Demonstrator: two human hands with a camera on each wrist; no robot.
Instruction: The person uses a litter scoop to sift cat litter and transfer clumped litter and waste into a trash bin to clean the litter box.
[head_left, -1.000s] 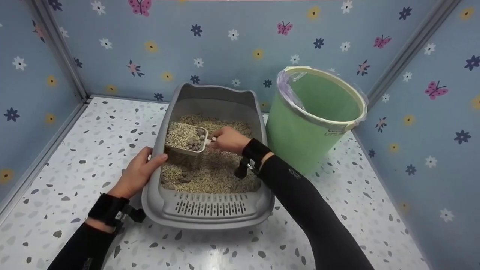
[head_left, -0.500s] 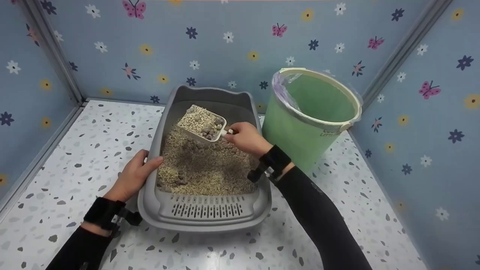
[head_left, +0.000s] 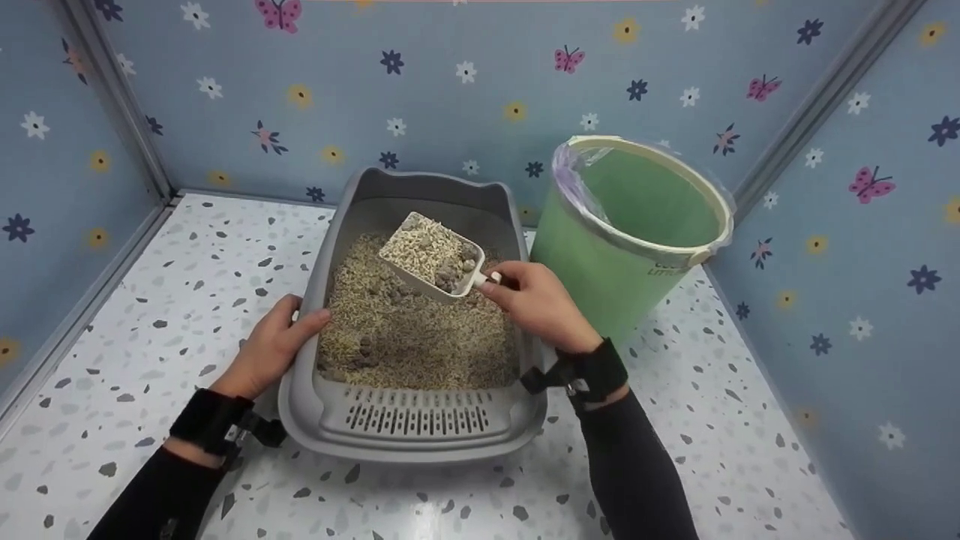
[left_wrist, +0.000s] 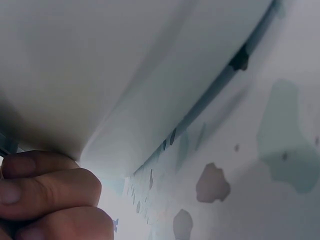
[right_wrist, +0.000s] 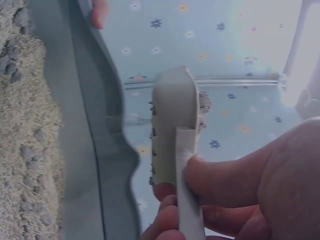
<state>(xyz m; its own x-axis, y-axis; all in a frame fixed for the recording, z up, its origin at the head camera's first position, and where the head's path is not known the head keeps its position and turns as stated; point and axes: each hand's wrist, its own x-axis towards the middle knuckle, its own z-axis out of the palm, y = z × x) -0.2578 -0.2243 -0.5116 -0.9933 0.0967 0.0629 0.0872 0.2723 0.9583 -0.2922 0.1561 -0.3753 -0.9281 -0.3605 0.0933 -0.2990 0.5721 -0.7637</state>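
A grey litter box point(head_left: 414, 420) full of beige litter point(head_left: 420, 337) with dark clumps sits on the speckled floor. My right hand point(head_left: 536, 304) pinches the handle of a cream scoop point(head_left: 431, 255) heaped with litter and dark clumps, held above the box's back right. The right wrist view shows the scoop point(right_wrist: 172, 130) from beneath, handle between thumb and fingers. My left hand point(head_left: 274, 349) grips the box's left rim, thumb over the edge; in the left wrist view its curled fingers point(left_wrist: 47, 192) lie against the box wall point(left_wrist: 100, 75).
A green bucket point(head_left: 637, 232) lined with a clear bag stands just right of the box, its mouth open. Flowered blue walls point(head_left: 450, 82) close in at the back and both sides. Speckled floor point(head_left: 150, 300) lies left and in front.
My right hand has lifted the loaded scoop out of the litter and carried it up and to the right, toward the bucket. My left hand has stayed on the rim.
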